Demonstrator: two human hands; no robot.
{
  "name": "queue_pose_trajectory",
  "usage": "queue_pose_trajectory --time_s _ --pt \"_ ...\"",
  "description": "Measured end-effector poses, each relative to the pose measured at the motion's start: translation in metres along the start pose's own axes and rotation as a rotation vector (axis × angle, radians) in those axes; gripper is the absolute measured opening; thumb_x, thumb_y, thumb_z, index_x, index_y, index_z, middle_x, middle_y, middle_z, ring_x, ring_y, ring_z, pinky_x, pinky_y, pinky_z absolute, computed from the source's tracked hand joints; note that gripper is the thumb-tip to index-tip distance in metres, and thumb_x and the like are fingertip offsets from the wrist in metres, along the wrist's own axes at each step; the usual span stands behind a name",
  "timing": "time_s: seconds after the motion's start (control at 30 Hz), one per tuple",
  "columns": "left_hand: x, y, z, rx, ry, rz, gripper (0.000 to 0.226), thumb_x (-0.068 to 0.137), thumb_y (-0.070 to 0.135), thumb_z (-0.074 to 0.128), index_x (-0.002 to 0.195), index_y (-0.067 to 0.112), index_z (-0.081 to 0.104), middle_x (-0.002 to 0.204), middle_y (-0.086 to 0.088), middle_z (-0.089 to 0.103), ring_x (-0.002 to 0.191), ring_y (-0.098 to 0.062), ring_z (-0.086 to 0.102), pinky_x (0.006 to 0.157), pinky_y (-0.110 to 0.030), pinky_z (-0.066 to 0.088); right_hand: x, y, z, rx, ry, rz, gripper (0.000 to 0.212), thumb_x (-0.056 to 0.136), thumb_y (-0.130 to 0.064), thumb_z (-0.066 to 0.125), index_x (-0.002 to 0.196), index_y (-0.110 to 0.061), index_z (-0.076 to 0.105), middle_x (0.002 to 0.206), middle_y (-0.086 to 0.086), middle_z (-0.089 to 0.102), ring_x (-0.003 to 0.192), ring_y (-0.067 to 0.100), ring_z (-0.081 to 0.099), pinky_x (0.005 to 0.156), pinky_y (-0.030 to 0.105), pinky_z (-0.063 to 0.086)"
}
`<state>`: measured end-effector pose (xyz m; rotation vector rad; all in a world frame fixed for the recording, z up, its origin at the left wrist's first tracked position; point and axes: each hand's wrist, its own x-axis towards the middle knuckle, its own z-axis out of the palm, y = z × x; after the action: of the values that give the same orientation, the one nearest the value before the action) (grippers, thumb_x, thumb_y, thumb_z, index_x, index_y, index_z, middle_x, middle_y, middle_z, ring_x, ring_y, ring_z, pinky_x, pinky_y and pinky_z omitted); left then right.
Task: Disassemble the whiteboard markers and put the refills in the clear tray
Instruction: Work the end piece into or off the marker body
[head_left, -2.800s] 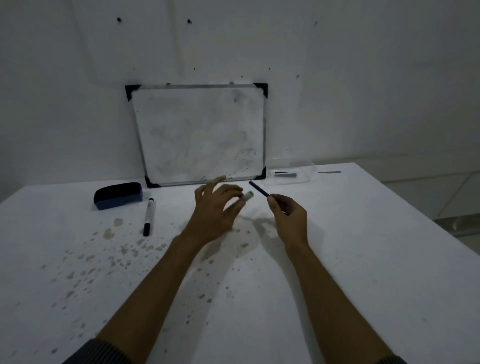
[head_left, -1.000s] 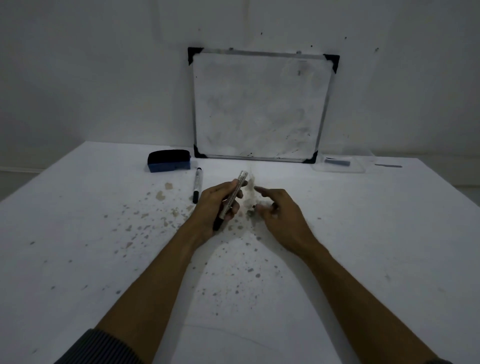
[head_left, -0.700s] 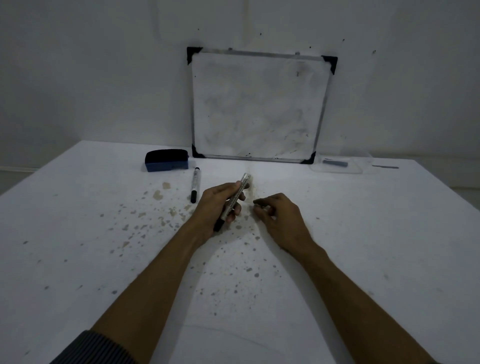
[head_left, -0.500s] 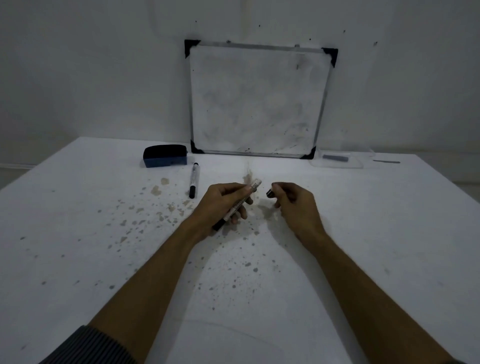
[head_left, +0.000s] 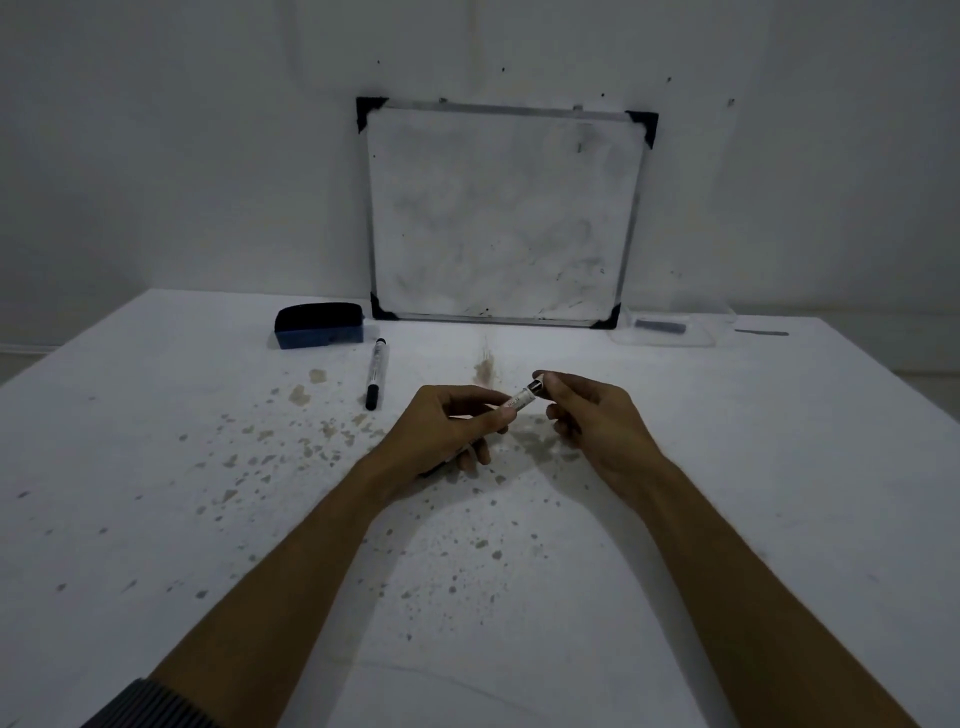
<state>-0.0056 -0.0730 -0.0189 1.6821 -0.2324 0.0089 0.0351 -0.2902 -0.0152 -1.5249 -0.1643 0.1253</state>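
Two hands grip one marker (head_left: 519, 402) above the counter (head_left: 727, 519): left hand (head_left: 441, 431) holds the barrel, right hand (head_left: 587, 410) pinches its end cap. Excess force risks dropping parts, far from the clear tray (head_left: 670, 332).

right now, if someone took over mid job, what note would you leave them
Left hand grips a marker barrel; right hand pinches its dark end piece at the tip. A second marker lies untouched near the eraser. The clear tray by the whiteboard already holds one dark piece, apparently a refill. Left: finish the held marker, then strip the second and tray its refill.
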Motion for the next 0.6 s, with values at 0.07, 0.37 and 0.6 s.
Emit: queue_pose_trajectory --time_s 0.07,0.37,0.6 --pt "0.001 -0.001 0.0 0.023 0.016 -0.001 0.022 0.084 0.045 0.082 0.105 0.038 0.081 0.091 -0.002 0.082 0.057 -0.02 0.074 0.047 -0.021 0.054 -0.001 -0.001 0.001 -0.069 0.015 -0.028 0.023 0.095 -0.038 0.072 0.11 -0.023 0.082 0.073 -0.009 0.072 0.069 0.008 0.059 0.065 0.022 0.049" --pt "0.001 -0.003 -0.001 0.082 0.024 0.045 0.019 0.097 0.041 0.066 0.096 0.031 0.082 0.086 0.0 0.079 0.051 -0.018 0.07 0.039 -0.022 0.049 -0.007 0.003 0.011 -0.078 -0.006 -0.169 0.021 0.095 -0.034 0.072 0.113 -0.026 0.081 0.079 -0.015 0.076 0.07 -0.003 0.066 0.069 0.015 0.054" --pt "-0.004 -0.002 -0.006 0.016 -0.062 0.031 0.029 0.101 0.039 0.062 0.107 0.019 0.081 0.076 0.003 0.071 0.043 -0.015 0.059 0.041 -0.019 0.041 -0.01 0.005 0.012 0.141 -0.13 -0.142 0.036 0.079 -0.044 0.084 0.109 -0.023 0.083 0.112 0.006 0.08 0.107 0.019 0.075 0.093 0.023 0.057"
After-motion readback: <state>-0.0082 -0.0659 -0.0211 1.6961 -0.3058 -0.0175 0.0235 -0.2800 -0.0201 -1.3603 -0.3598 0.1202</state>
